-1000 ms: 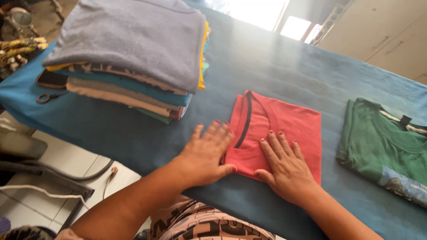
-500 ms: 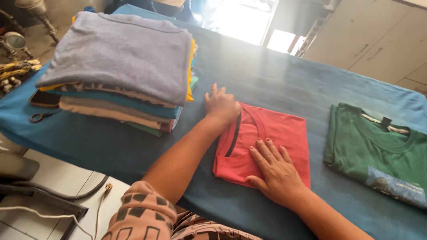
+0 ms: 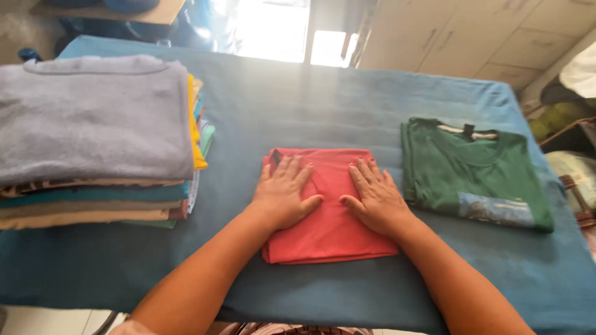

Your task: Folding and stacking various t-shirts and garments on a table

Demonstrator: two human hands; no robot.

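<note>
A folded red shirt (image 3: 332,232) lies in the middle of the blue-covered table (image 3: 323,105). My left hand (image 3: 284,192) rests flat on its left half, fingers spread. Flat on the right half lies my right hand (image 3: 372,198), fingers also apart. Neither hand grips the cloth. The thumbs nearly meet over the shirt's centre.
A tall stack of folded clothes (image 3: 93,142) with a grey top piece stands at the left. A folded green shirt (image 3: 475,170) lies to the right. Cabinets (image 3: 484,37) and a bright doorway are behind the table. Bags (image 3: 571,155) sit at the far right.
The view swung to face the table squarely. My left hand moved from the shirt's collar edge onto its left half; both hands now press flat side by side.
</note>
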